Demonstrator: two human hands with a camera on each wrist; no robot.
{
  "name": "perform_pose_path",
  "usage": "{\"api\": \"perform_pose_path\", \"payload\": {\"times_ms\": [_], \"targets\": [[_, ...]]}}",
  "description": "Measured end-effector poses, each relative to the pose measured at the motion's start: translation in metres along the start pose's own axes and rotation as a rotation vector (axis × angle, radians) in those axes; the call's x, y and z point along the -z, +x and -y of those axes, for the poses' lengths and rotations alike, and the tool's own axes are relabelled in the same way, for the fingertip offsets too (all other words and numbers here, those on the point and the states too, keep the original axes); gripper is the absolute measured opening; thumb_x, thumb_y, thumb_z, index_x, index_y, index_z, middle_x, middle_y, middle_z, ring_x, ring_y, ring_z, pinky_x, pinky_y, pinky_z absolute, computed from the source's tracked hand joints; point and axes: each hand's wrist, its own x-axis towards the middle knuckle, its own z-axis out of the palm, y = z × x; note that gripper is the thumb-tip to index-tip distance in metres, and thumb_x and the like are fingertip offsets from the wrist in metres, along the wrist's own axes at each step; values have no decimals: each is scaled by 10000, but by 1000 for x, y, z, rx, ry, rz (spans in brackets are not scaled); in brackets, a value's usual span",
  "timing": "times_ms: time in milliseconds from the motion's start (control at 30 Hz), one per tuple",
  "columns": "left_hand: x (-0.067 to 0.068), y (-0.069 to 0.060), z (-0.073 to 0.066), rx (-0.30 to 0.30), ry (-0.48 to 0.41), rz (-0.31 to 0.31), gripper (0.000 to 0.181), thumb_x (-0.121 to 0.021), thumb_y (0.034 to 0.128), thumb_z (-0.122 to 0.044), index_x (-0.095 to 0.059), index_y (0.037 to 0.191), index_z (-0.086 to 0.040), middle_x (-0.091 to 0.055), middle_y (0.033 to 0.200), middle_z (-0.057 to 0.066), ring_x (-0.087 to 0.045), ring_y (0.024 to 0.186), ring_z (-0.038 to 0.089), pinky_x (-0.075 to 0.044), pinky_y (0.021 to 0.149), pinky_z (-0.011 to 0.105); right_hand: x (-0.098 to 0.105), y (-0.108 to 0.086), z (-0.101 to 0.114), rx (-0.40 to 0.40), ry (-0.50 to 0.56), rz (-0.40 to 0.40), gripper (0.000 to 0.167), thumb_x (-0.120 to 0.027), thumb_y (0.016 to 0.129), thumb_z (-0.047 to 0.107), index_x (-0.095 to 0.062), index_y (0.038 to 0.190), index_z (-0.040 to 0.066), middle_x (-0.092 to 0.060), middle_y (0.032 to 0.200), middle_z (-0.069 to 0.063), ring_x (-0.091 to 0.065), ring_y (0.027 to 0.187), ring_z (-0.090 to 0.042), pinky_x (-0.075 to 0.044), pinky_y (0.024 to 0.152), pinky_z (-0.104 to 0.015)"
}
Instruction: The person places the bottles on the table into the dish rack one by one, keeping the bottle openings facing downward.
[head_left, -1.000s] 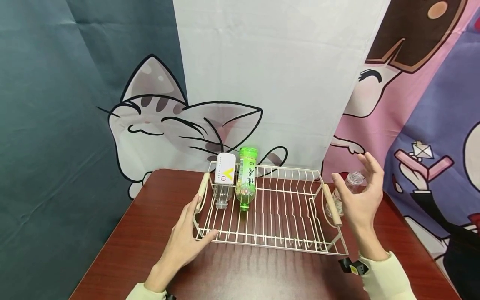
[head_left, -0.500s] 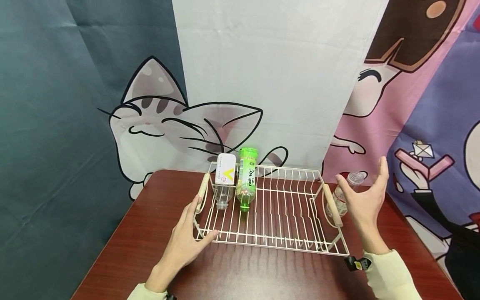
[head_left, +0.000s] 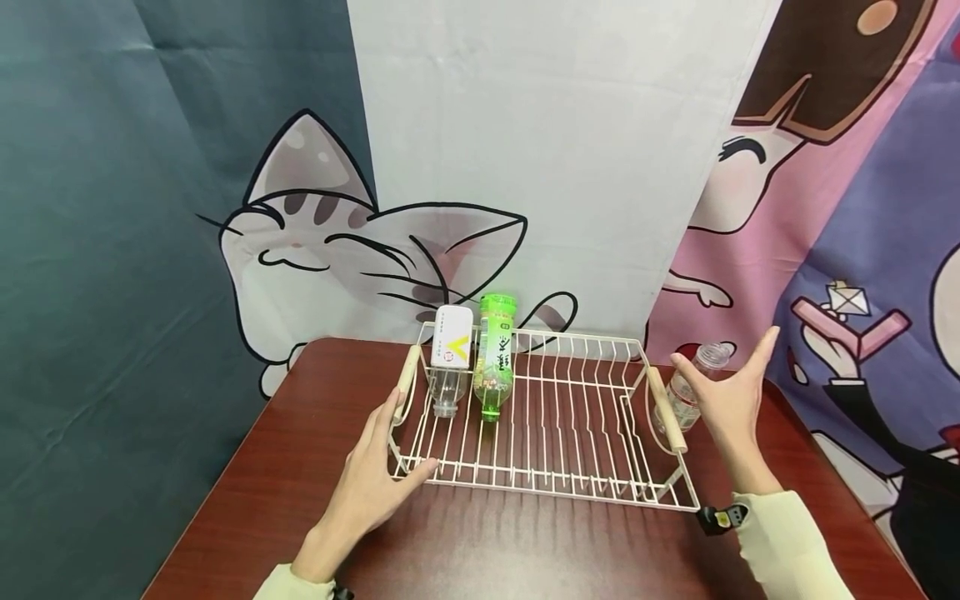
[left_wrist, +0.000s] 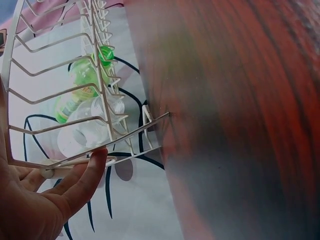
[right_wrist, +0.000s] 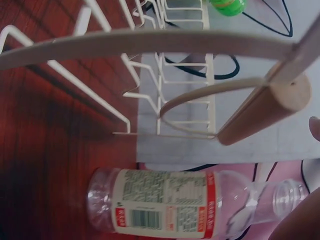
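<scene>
My left hand [head_left: 365,479] touches the left end of a white wire dish rack [head_left: 665,410], beside its wooden handle [head_left: 406,383]. In the left wrist view, a fingertip [left_wrist: 99,156] meets the rack's lower wire. My right hand [head_left: 731,408] is held apart from the rack, thumb and fingers spread, holding nothing. Beside it, outside the rack's right end, a clear plastic bottle [right_wrist: 165,200] with a red-and-white label stands uncapped on the table. Two bottles lean neck down inside the rack: a clear one with a white label [head_left: 453,337] and a green one [head_left: 495,354].
A dark red wooden table [head_left: 517,550] bears the rack and the loose bottle. Behind it hangs a printed cloth [head_left: 585,167] with a cartoon cat. The rack's right wooden handle [right_wrist: 270,110] rises close to the loose bottle.
My right hand has drawn slightly right, away from the clear bottle, its fingers now leaning outward. My left hand, the rack and the bottles keep their places.
</scene>
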Motion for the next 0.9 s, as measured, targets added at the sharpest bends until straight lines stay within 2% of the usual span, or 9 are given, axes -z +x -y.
{"api": "perform_pose_path", "payload": {"times_ms": [167, 333, 433, 567, 633, 800, 900], "targets": [[1, 1, -1, 2, 1, 2, 1140, -917, 895, -471, -236, 1785, -262, -435, 1707, 95, -629, 1390, 422, -559, 1007, 703, 0, 3, -12, -77, -30, 64, 1290, -870, 936, 418, 88, 1791, 294, 17, 1865, 46, -36, 1701, -122, -83, 1359, -347], [0, 0, -1, -1, 2, -1, 1147, -918, 892, -491, -236, 1784, -257, -438, 1705, 94, -623, 1398, 420, -557, 1014, 704, -2, 3, -26, -149, -50, 129, 1218, -836, 969, 393, 32, 1801, 196, -28, 1868, -58, -77, 1712, -244, -102, 1371, -430], [0, 0, -1, -3, 0, 0, 1145, -918, 892, -497, -241, 1783, -253, -441, 1704, 91, -627, 1394, 419, -558, 1011, 704, -3, 2, -32, -167, -43, 136, 1175, -858, 960, 329, -51, 1803, 189, -195, 1834, -138, -228, 1671, -315, -192, 1352, -471], [0, 0, -1, -4, 1, 2, 1138, -919, 893, -484, -248, 1781, -247, -442, 1704, 90, -629, 1391, 420, -560, 1007, 704, -5, 0, -39, -196, -31, 140, 1104, -889, 946, 270, -172, 1783, 222, -432, 1700, -161, -427, 1542, -331, -317, 1288, -447], [0, 0, -1, -2, 1, 2, 1137, -917, 894, -491, -248, 1781, -247, -440, 1706, 90, -628, 1392, 421, -559, 1009, 704, -7, -1, -41, -214, -53, 157, 1085, -887, 950, 270, -185, 1775, 195, -453, 1682, -180, -447, 1528, -347, -337, 1277, -468], [1, 0, -1, -2, 1, -1, 1132, -915, 896, -497, -254, 1780, -248, -439, 1706, 86, -630, 1389, 424, -559, 1008, 703, -11, -3, -45, -232, -113, 191, 1035, -868, 955, 255, -217, 1733, 48, -438, 1657, -309, -424, 1530, -474, -342, 1258, -604], [0, 0, -1, -4, 0, -1, 1123, -908, 898, -512, -262, 1777, -245, -444, 1703, 82, -634, 1384, 416, -562, 1003, 700, -14, -3, -49, -252, -132, 193, 958, -855, 966, 228, -279, 1697, 1, -437, 1645, -339, -412, 1535, -509, -340, 1256, -621]]}}
